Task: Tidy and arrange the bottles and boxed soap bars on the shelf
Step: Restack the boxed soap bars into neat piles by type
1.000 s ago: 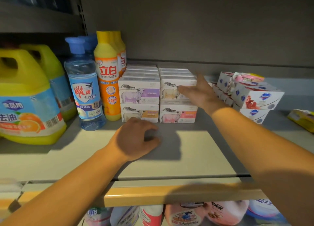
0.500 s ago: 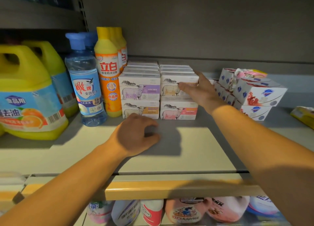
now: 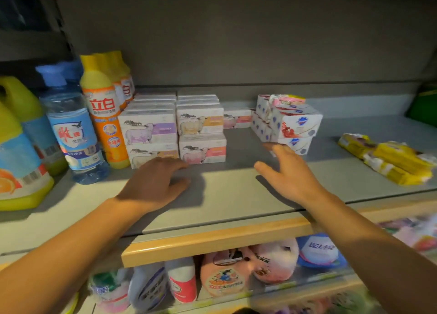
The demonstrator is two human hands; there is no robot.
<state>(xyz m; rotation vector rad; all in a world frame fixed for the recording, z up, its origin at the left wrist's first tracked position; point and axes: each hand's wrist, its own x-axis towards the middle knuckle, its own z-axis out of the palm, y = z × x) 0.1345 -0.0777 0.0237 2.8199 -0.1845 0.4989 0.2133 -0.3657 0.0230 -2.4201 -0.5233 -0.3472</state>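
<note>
The shelf [image 3: 236,195] is a grey board with a wooden front lip, and it carries all of the task's goods.

At the far left stand two yellow jugs [image 3: 16,148], cut off by the frame edge. They are placed at the end, probably because they are the bulkiest items. Beside them stand the blue bottles [image 3: 71,134] and then the orange bottles [image 3: 104,115], each kind in a front-to-back row, so only the front label of each reads clearly.

The sheep soap boxes [image 3: 175,131] sit just right of the bottles in two columns, stacked two high and running to the back wall. One more box [image 3: 237,121] lies behind and to the right, apart from the stack and out of line. The white soap boxes [image 3: 288,127] stand skewed to the shelf edge, with a crumpled pink wrapper on top. Yellow packs [image 3: 390,160] lie loose at the right.

The left hand [image 3: 153,183] rests on the board before the sheep boxes, fingers loosely curled and holding nothing, apparently as a brace. The right hand [image 3: 290,174] hovers with spread fingers, empty, just short of the white boxes. These are judged the next items to square up.

The lower shelf is blurred, and its goods cannot be identified.
</note>
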